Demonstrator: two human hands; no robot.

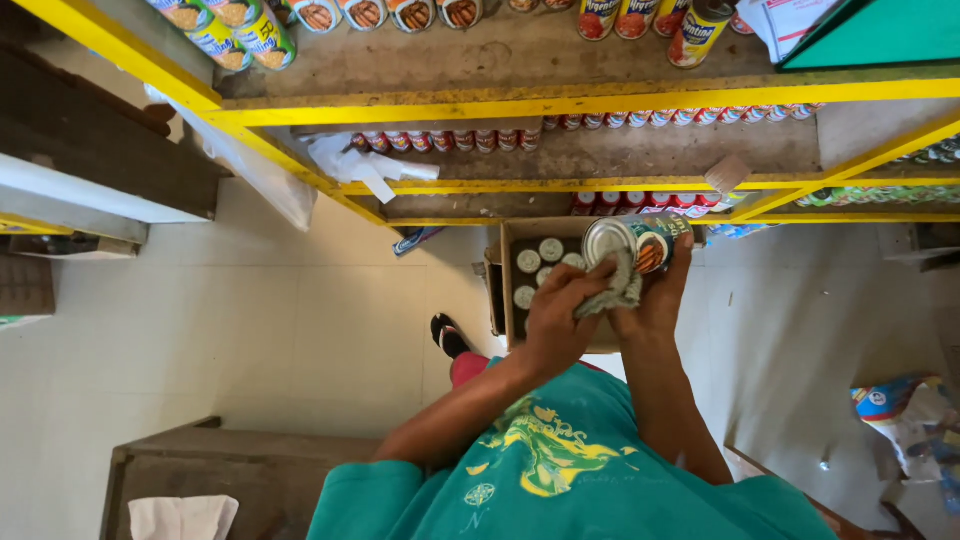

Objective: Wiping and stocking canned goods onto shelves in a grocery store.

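Observation:
My right hand [660,300] grips a tin can [632,243] with a silver lid and a green and white label, tilted so the lid faces up. My left hand [560,315] presses a grey cloth [618,285] against the side of the can. Both hands are above an open cardboard box [506,270] on the floor, which holds several more cans [540,262] standing with silver tops up. My teal shirt with a yellow print fills the lower middle of the view.
Yellow-edged shelves [560,102] hold rows of cans at the top, with more rows on the lower tiers. A white plastic sheet [370,165] hangs at the left shelf corner. A wooden crate [230,470] sits bottom left, a colourful bag [890,400] at right, my sandalled foot [448,335] on the tiles.

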